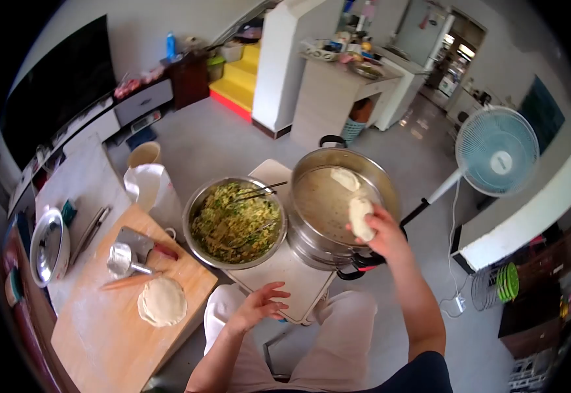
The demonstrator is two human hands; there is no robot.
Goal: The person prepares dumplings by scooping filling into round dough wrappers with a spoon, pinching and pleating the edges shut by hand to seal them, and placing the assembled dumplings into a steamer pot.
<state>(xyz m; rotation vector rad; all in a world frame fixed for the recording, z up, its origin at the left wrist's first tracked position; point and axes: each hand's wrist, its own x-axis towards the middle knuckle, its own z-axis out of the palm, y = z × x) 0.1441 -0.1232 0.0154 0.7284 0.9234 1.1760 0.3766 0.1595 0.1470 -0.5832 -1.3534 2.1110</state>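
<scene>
A long pale dumpling (361, 219) is held in my right hand (383, 232), over the front right part of a large steel steamer pot (311, 252). Inside the pot, another dumpling (345, 179) lies near the back. My left hand (261, 306) is empty, fingers spread, above my lap and just below a steel bowl (197, 252) of chopped green and yellow filling (226, 223). Chopsticks (262, 190) rest in the bowl. On the wooden board (95, 327) to the left lie round flat dough wrappers (162, 301), a rolling pin (128, 280), a cleaver (135, 241) and a metal scoop (120, 259).
The bowl and pot stand on a small white table (298, 288). Left, an empty metal basin (50, 247) sits beside the board. A white bag (154, 190) stands behind the board. A fan (498, 154) is at the right, its cord on the floor.
</scene>
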